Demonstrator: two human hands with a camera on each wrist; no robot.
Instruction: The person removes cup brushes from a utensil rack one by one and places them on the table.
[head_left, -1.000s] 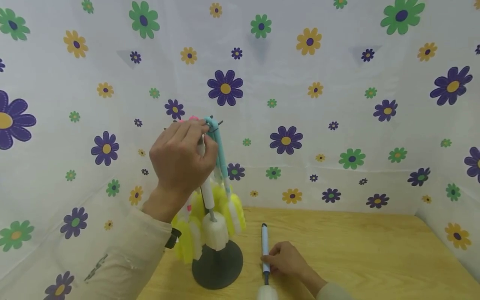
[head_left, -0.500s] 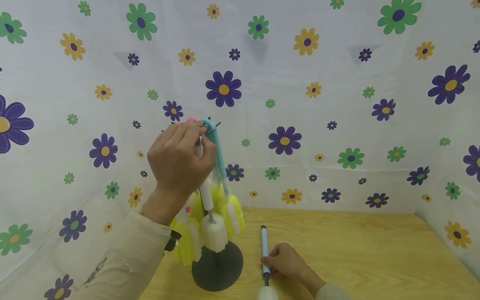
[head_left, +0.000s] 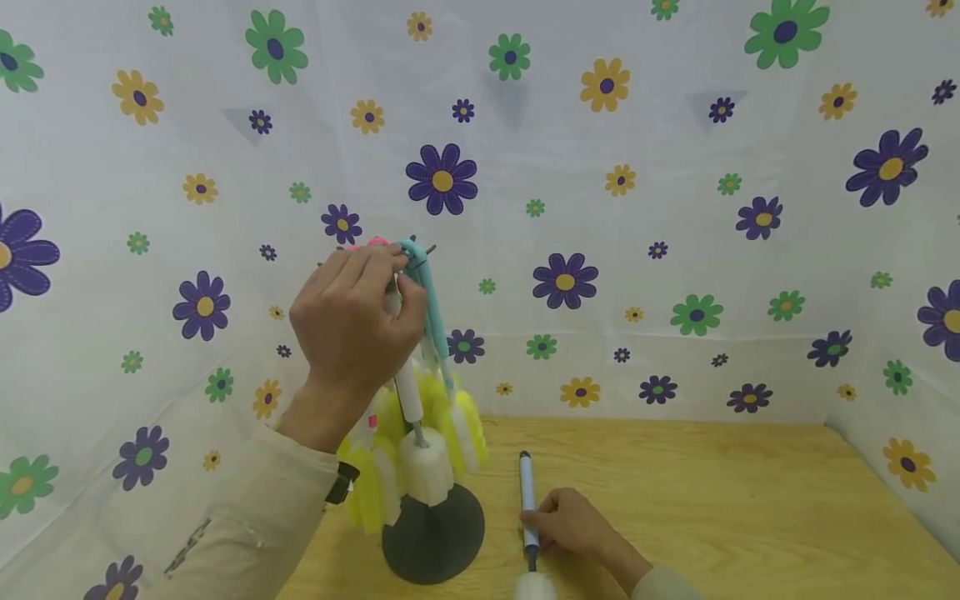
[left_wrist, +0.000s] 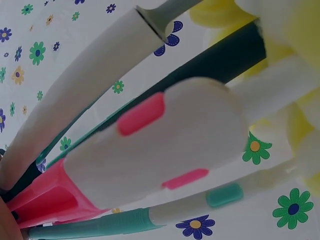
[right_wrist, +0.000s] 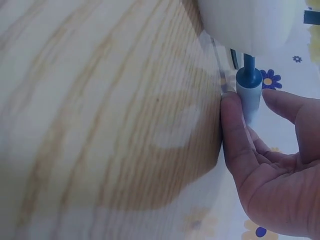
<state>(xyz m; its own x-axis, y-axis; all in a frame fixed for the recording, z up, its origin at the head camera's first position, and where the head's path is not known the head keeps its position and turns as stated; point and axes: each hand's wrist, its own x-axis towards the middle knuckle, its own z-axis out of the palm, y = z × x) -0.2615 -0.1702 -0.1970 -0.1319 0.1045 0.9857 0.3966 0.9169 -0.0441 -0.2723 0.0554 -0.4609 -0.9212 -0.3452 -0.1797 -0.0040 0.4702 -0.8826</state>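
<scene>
In the head view, my left hand (head_left: 352, 308) is at the top of a dark stand (head_left: 433, 542), fingers curled around the upper end of a white-handled bottle brush (head_left: 408, 396). That brush hangs with its white sponge head down. Whether its loop sits on a hook is hidden by the hand. Close by hang a teal-handled brush (head_left: 433, 308) and, in the left wrist view, a pink-and-white brush (left_wrist: 150, 145). My right hand (head_left: 573, 525) pinches the light blue handle of another bottle brush (head_left: 527, 483) at the table, its white sponge head toward me.
Several yellow-and-white sponge heads (head_left: 468, 425) crowd around the stand. Dark hook tips (head_left: 431, 248) stick out at its top. The wooden table (head_left: 690, 500) ends at a flower-printed white curtain (head_left: 675, 267) behind and at the sides.
The head view has shifted slightly, so the scene sits a little further left. Both hands keep their places on the two brushes.
</scene>
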